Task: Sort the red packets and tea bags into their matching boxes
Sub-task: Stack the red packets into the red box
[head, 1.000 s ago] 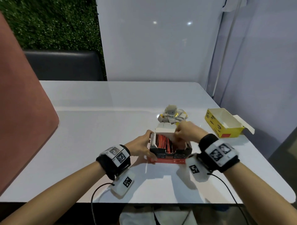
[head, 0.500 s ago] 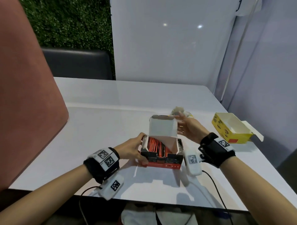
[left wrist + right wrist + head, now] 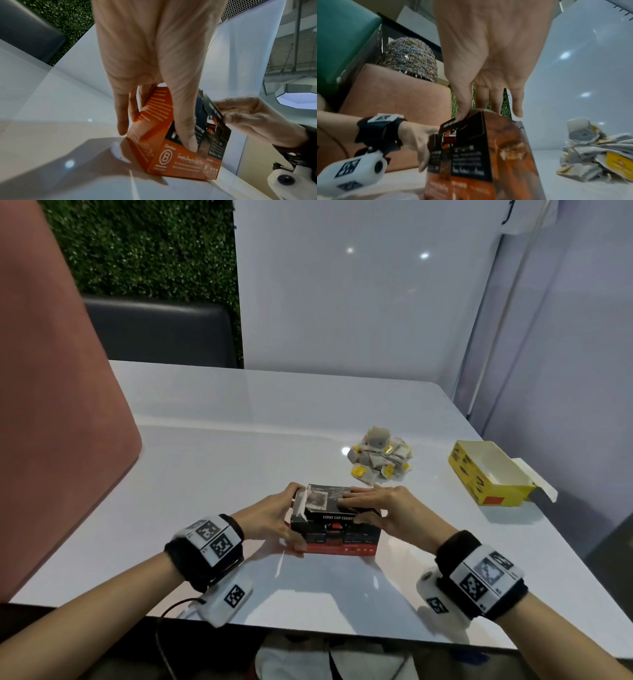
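Observation:
The red and black box [image 3: 337, 534] stands on the white table [image 3: 222, 474] in front of me with its lid folded down, so the red packets inside are hidden. My left hand [image 3: 270, 518] grips its left end: the thumb [image 3: 187, 135] lies on the front and the fingers [image 3: 122, 115] on the side. My right hand [image 3: 376, 505] lies flat over the lid, and its thumb [image 3: 462, 112] pinches the front flap against the box [image 3: 488, 155]. A heap of tea bags [image 3: 380, 457] lies just behind it. The yellow box [image 3: 486, 474] stands open at the right.
A pink padded chair back [image 3: 51, 405] rises along the table's left edge, and a dark seat [image 3: 157, 333] stands behind the table. White panels wall off the back and right. The yellow box's loose flap [image 3: 541, 487] hangs toward the right edge.
The lid stood upright half a second ago and is now folded down over the red packets. My right hand came from behind the lid onto its top. My left hand kept its hold.

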{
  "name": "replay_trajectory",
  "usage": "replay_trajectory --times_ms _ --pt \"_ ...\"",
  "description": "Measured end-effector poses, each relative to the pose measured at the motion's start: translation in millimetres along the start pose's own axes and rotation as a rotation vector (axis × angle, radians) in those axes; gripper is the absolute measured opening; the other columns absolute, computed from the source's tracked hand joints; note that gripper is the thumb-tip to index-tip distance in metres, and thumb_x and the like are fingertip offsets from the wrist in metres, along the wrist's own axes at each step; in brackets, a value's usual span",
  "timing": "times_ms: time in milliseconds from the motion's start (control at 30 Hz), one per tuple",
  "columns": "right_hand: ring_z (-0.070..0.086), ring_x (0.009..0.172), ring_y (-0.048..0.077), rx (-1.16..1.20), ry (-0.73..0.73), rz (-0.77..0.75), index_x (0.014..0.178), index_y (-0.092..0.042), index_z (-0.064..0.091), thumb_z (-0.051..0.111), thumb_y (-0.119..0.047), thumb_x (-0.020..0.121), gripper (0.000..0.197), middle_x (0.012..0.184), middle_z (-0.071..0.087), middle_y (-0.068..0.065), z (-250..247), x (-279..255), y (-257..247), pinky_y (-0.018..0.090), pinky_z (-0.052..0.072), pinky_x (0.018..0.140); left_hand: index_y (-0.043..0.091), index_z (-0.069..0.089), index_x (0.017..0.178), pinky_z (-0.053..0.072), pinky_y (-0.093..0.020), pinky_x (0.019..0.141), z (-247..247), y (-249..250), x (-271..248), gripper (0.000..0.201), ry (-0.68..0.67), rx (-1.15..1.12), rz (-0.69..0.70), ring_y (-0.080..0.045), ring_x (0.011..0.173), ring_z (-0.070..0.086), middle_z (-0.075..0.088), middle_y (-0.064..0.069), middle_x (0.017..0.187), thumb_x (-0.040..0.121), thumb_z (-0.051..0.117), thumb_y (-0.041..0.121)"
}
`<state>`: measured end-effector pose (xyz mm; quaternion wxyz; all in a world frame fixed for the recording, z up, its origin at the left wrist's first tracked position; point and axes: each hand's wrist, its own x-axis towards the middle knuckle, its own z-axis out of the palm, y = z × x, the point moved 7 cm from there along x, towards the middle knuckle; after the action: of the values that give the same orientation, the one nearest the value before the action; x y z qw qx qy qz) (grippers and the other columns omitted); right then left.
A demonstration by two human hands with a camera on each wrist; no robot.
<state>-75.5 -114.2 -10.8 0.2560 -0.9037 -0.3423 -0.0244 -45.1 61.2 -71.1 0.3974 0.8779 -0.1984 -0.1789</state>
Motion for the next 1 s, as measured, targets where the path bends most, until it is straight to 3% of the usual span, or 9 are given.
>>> replay_trajectory --times_ms 167,333,433,500,567,633,767,900,1000 --pt "0.054 0.121 0.007 0.059 0.067 -0.008 0.12 -0.025 0.064 0.061 -0.017 0.089 0.032 0.123 0.062 -0.012 -8 1 1 0.026 0.045 0.101 0.018 0.031 0.128 0.048 -0.017 0.084 1 2 0 0.084 -0.008 -0.001 -0.003 -0.014 0.106 0.058 0.06 0.0 0.117 0.063 0.085 0.012" --pt "0.05 0.127 0.012 -0.062 0.034 -0.032 0.118 -0.023 0.066 0.061 -0.02 0.089 0.029 0.129 0.059 -0.001 5 -1 6 0.033 0.043 0.106 0.018 0.028 0.132 0.048 -0.025 0.092 2 1 1 0.091 -0.007 -0.01 0.006 -0.017 0.112 0.056 0.057 0.002 0.12 0.061 0.086 0.011" --pt "0.05 0.127 0.016 -0.13 0.034 -0.066 0.116 -0.022 0.067 0.06 -0.021 0.09 0.028 0.13 0.058 -0.001 10 -4 5 0.035 0.043 0.106 0.021 0.0 0.147 0.04 -0.023 0.1 3 2 1 0.118 -0.019 0.016 0.02 -0.014 0.122 0.047 0.046 0.004 0.135 0.065 0.084 0.016" --pt "0.05 0.127 0.017 -0.141 0.035 -0.066 0.116 -0.022 0.066 0.06 -0.022 0.09 0.028 0.13 0.058 0.0 11 -6 5 0.036 0.043 0.106 0.031 -0.014 0.147 0.03 -0.023 0.108 2 9 -1 0.122 0.019 0.093 0.067 -0.012 0.133 0.031 0.028 0.0 0.148 0.07 0.081 0.026" --pt "0.05 0.128 0.017 -0.149 0.045 -0.076 0.116 -0.022 0.066 0.059 -0.023 0.09 0.028 0.13 0.057 0.0 12 -7 4 0.033 0.041 0.108 0.046 -0.005 0.143 0.026 -0.029 0.113 4 19 -4 0.103 0.054 0.236 0.129 -0.014 0.142 0.016 0.008 -0.002 0.157 0.077 0.073 0.035" --pt "0.049 0.128 0.017 -0.154 0.054 -0.093 0.116 -0.022 0.066 0.058 -0.023 0.09 0.028 0.13 0.057 -0.001 11 -6 3 0.03 0.039 0.108 0.049 0.013 0.141 0.026 -0.031 0.113 8 24 -5 0.079 0.047 0.395 0.166 -0.019 0.144 0.017 0.002 -0.004 0.159 0.085 0.065 0.032" --pt "0.046 0.131 0.014 -0.116 0.003 -0.05 0.122 -0.024 0.063 0.057 -0.023 0.092 0.031 0.133 0.055 -0.004 13 -3 5 0.032 0.04 0.108 0.043 0.028 0.141 0.027 -0.025 0.111 1 20 0 0.063 0.068 0.481 0.185 -0.021 0.138 0.029 0.019 -0.004 0.154 0.09 0.06 0.023" --pt "0.046 0.13 0.014 -0.04 0.05 0.067 0.132 -0.025 0.052 0.058 -0.025 0.09 0.043 0.138 0.052 -0.002 -3 5 25 0.034 0.038 0.109 0.066 0.024 0.128 0.032 -0.026 0.108 -29 2 3 0.071 0.09 0.449 0.156 -0.02 0.132 0.036 0.028 -0.001 0.148 0.087 0.064 0.024" --pt "0.039 0.134 0.019 -0.029 0.045 0.249 0.146 -0.024 0.028 0.062 -0.032 0.087 0.069 0.146 0.041 0.001 -23 25 64 0.03 0.032 0.11 0.053 0.027 0.134 0.031 -0.026 0.106 -63 -20 11 0.066 0.125 0.473 0.044 -0.023 0.13 0.037 0.031 -0.004 0.145 0.087 0.063 0.025"
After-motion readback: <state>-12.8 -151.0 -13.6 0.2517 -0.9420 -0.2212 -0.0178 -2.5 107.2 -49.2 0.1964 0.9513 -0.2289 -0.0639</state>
